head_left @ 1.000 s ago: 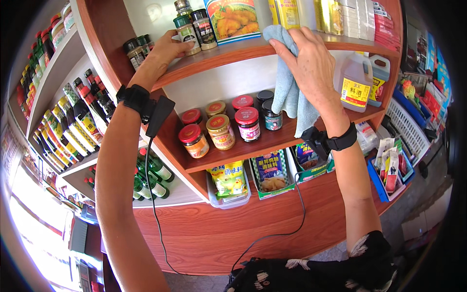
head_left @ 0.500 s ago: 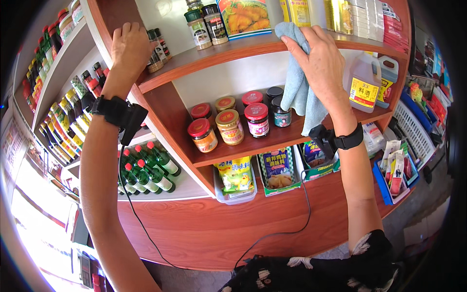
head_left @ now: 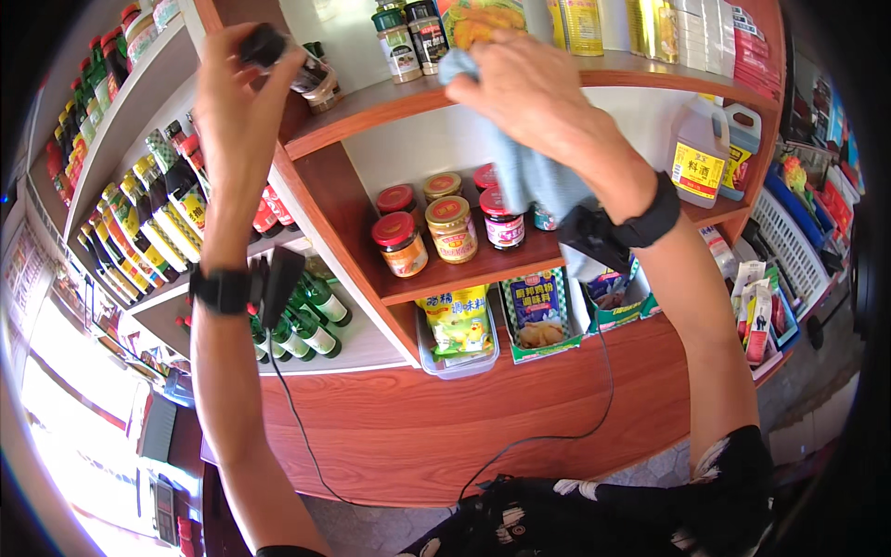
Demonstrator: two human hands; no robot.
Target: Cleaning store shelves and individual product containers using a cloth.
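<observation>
Two jars (head_left: 534, 200) sit half-hidden behind the blue cloth (head_left: 520, 158).

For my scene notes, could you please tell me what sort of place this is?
Most likely a small grocery shop. Wooden shelves carry rows of red-lidded jars, sauce bottles stand in ranks on the left, and packets fill trays below. The right hand holds a blue cloth.

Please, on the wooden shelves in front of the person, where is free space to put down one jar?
Bare wood lies on the upper shelf between the left hand and the spice jars. The middle shelf is crowded with red-lidded jars; only its front lip is free.
</observation>
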